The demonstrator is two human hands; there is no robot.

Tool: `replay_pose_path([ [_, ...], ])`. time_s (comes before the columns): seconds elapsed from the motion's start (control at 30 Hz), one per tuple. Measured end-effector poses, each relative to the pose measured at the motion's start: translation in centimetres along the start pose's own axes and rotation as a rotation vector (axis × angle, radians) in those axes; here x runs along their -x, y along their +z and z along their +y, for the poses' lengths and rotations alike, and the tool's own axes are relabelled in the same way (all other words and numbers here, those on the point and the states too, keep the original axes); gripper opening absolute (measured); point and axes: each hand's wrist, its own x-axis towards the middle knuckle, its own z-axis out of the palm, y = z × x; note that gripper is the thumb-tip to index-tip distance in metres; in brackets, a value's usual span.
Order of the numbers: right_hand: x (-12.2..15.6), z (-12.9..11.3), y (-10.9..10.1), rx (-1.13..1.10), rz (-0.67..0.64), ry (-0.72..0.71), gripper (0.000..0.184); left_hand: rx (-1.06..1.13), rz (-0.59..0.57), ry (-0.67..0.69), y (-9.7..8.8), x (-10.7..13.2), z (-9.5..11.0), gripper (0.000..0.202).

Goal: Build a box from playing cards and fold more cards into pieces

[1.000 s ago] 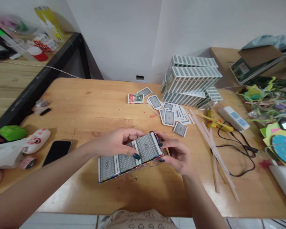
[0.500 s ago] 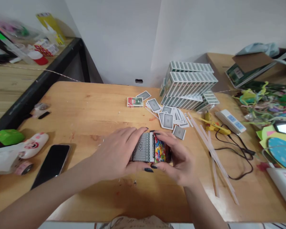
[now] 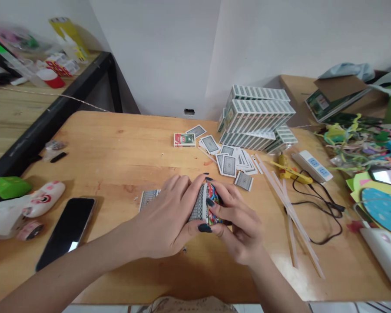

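Low over the front middle of the table, both hands are closed around one small bundle. My left hand [image 3: 169, 217] grips the grey-patterned playing cards [image 3: 199, 208] on its left side, with thumb below and fingers above. On the right, my right hand [image 3: 237, 217] holds a small packet with a bright multicoloured print [image 3: 212, 198], its index finger and thumb pressed to the front. White card edges lie between pattern and print. Another grey-backed card [image 3: 148, 199] shows left of my left hand. My fingers and palms hide much of the bundle.
Loose playing cards [image 3: 229, 165] and a red-green card box [image 3: 184, 140] lie behind the hands. Stacked card boxes [image 3: 260, 115] stand at the back. Clear glue sticks [image 3: 289, 208], a yellow glue gun [image 3: 289, 169] and a power strip [image 3: 313, 165] lie right; a phone [image 3: 67, 232] lies left.
My right fingers have shifted, with the index finger now bent onto the front of the multicoloured packet. My left hand covers more of the cards, and a grey-backed card now shows to its left.
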Motion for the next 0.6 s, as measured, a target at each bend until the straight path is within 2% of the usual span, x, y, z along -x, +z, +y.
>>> replay_pose_path([
  [0.2, -0.1, -0.1, -0.1, 0.113, 0.004, -0.115, 0.028, -0.110, 0.058, 0.004, -0.2, 0.0, 1.0, 0.076],
  [0.3, -0.3, 0.0, 0.0, 0.233, 0.011, -0.184, 0.035, -0.187, 0.168, 0.030, 0.1, -0.4, 1.0, 0.080],
  [0.37, -0.3, 0.5, 0.4, 0.338, 0.037, -0.181, 0.044, -0.210, 0.263, 0.052, 0.9, -0.8, 0.6, 0.076],
  [0.43, 0.0, 1.3, 1.3, 0.434, 0.081, -0.146, 0.054, -0.191, 0.345, 0.030, 2.4, -1.2, -0.2, 0.070],
  [0.47, 0.4, 1.8, 1.8, 0.473, 0.101, -0.133, 0.057, -0.143, 0.355, -0.039, 3.5, -1.3, -0.7, 0.066],
  [0.53, 1.3, 2.7, 2.9, 0.544, 0.121, -0.079, 0.059, 0.026, 0.402, -0.141, 6.2, -1.1, -1.4, 0.062],
  [0.6, 2.3, 3.3, 3.9, 0.599, 0.096, 0.043, 0.055, 0.196, 0.465, -0.258, 9.4, -0.5, -1.9, 0.061],
])
